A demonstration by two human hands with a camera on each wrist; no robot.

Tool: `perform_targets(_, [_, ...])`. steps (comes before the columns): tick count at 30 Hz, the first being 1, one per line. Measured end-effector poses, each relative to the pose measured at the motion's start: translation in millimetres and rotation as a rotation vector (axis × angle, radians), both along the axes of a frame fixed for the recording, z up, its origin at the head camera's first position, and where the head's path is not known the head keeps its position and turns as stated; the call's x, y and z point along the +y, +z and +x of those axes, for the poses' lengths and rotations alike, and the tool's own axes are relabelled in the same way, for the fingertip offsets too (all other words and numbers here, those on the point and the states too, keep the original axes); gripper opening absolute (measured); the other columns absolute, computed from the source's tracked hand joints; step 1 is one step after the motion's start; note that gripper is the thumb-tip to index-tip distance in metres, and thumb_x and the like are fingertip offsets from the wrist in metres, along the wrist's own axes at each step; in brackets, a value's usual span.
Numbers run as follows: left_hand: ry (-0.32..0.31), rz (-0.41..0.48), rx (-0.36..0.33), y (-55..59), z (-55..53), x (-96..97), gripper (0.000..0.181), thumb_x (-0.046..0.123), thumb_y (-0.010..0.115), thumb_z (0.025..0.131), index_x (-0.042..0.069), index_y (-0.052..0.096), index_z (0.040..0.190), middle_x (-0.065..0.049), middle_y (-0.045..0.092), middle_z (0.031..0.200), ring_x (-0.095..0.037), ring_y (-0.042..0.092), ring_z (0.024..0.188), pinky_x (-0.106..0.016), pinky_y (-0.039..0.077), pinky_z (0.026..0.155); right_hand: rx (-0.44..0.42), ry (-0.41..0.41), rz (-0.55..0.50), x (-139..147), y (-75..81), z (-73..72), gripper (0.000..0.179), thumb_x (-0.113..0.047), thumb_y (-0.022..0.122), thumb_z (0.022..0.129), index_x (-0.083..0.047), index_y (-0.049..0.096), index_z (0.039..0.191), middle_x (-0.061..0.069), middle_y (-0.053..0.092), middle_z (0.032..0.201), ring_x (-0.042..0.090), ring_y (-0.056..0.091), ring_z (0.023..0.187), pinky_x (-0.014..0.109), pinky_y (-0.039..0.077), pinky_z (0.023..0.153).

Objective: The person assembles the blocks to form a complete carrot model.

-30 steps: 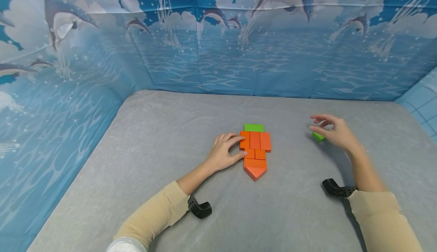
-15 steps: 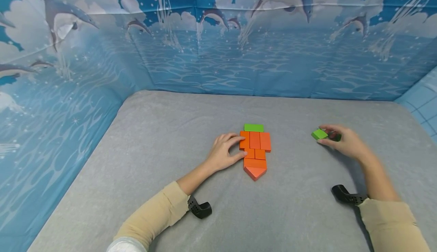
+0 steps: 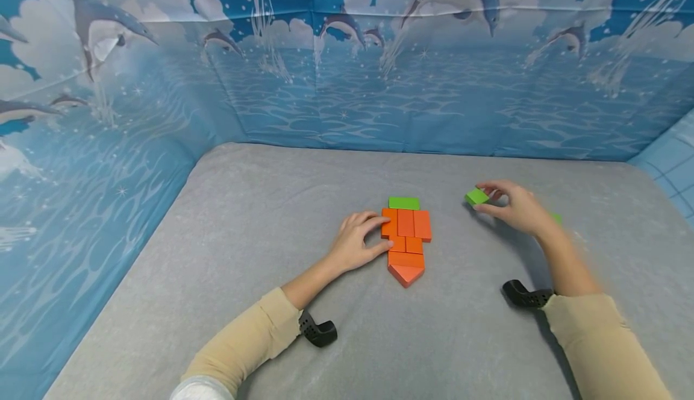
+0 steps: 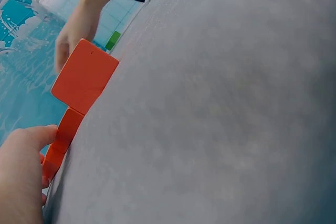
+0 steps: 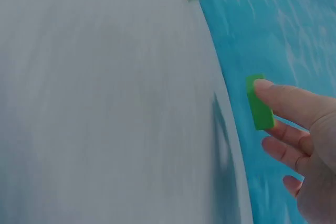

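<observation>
Flat orange blocks (image 3: 406,237) lie on the grey cloth (image 3: 260,219) in a carrot shape, with a green block (image 3: 403,203) at the far end. My left hand (image 3: 379,231) rests against the shape's left side, fingers touching the upper orange block and thumb touching lower down. My right hand (image 3: 488,200) pinches a small green block (image 3: 477,196), held to the right of the shape. In the right wrist view the fingers (image 5: 294,108) pinch that green block (image 5: 260,103) above the cloth. The left wrist view shows the orange blocks (image 4: 84,80) beside my left hand (image 4: 23,177).
Another green block (image 3: 555,217) lies on the cloth behind my right wrist. Blue dolphin-print walls (image 3: 347,75) close off the back and both sides. Black wrist mounts (image 3: 317,331) sit under both forearms.
My right hand took hold of the small green block and carried it left toward the orange shape. The left hand stayed where it was.
</observation>
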State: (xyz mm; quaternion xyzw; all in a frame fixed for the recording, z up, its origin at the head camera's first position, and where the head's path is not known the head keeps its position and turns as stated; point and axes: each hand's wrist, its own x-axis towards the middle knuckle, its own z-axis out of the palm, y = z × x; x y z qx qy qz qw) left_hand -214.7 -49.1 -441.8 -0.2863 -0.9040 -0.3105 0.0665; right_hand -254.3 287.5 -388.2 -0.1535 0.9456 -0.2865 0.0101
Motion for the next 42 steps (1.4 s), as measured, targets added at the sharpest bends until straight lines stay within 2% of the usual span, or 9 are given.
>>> perform_targets(3, [-0.002, 0.002, -0.001, 0.1, -0.1, 0.3, 0.047, 0.039, 0.064, 0.084, 0.018, 0.057, 0.125, -0.004, 0.051, 0.125, -0.02, 0.043, 0.113, -0.041, 0.028, 0.1, 0.028, 0.04, -0.033, -21, -0.3, -10.7, 0.048, -0.023, 0.066, 0.085, 0.002, 0.052, 0.123, 0.022, 0.055, 0.108, 0.035, 0.051, 0.096, 0.061, 0.022, 0.085])
perform_targets(10, [-0.002, 0.005, 0.006, -1.2, -0.7, 0.0, 0.048, 0.04, 0.064, 0.083, 0.018, 0.056, 0.125, -0.004, 0.051, 0.125, -0.02, 0.043, 0.114, -0.041, 0.029, 0.1, -0.012, 0.072, -0.047, -59, -11.3, -28.1, 0.046, -0.02, 0.066, 0.085, 0.002, 0.052, 0.123, 0.022, 0.054, 0.108, 0.034, 0.05, 0.096, 0.058, 0.022, 0.085])
perform_targets(16, [-0.005, 0.009, 0.008, -0.7, -0.7, 0.4, 0.048, 0.04, 0.064, 0.083, 0.018, 0.057, 0.125, -0.004, 0.051, 0.125, -0.02, 0.043, 0.114, -0.041, 0.029, 0.1, 0.0, 0.081, -0.036, -74, -19.7, -35.1, 0.044, -0.018, 0.068, 0.083, 0.002, 0.055, 0.121, 0.021, 0.056, 0.106, 0.032, 0.051, 0.093, 0.055, 0.023, 0.082])
perform_targets(23, [-0.006, 0.014, 0.003, -0.1, -1.4, 0.3, 0.047, 0.038, 0.064, 0.084, 0.018, 0.057, 0.125, -0.004, 0.051, 0.124, -0.02, 0.043, 0.113, -0.041, 0.029, 0.1, -0.008, 0.085, -0.037, -82, -21.0, -36.1, 0.043, -0.018, 0.068, 0.083, 0.001, 0.056, 0.119, 0.02, 0.057, 0.105, 0.031, 0.051, 0.092, 0.054, 0.023, 0.083])
perform_targets(33, [-0.003, 0.014, 0.005, -0.8, -2.0, 0.0, 0.047, 0.039, 0.064, 0.083, 0.018, 0.057, 0.125, -0.004, 0.051, 0.124, -0.02, 0.043, 0.113, -0.041, 0.029, 0.1, -0.013, 0.098, -0.05, -79, -18.7, -34.8, 0.048, -0.019, 0.068, 0.084, 0.001, 0.052, 0.124, 0.021, 0.055, 0.106, 0.033, 0.051, 0.095, 0.054, 0.023, 0.083])
perform_targets(37, [-0.008, 0.005, 0.011, -1.2, -1.8, 0.0, 0.048, 0.04, 0.064, 0.084, 0.018, 0.056, 0.126, -0.004, 0.051, 0.125, -0.02, 0.043, 0.114, -0.041, 0.029, 0.1, 0.017, 0.071, -0.062, -63, -5.8, -27.3, 0.051, -0.018, 0.066, 0.085, 0.002, 0.047, 0.128, 0.023, 0.054, 0.108, 0.036, 0.051, 0.096, 0.057, 0.026, 0.084])
perform_targets(42, [-0.003, 0.005, 0.01, -2.2, -1.8, -0.3, 0.048, 0.041, 0.064, 0.083, 0.019, 0.056, 0.126, -0.004, 0.051, 0.125, -0.02, 0.043, 0.113, -0.041, 0.029, 0.099, 0.055, -0.02, -0.06, -24, 13.4, -9.9, 0.051, -0.019, 0.064, 0.087, 0.001, 0.045, 0.13, 0.026, 0.052, 0.111, 0.039, 0.049, 0.098, 0.06, 0.028, 0.082])
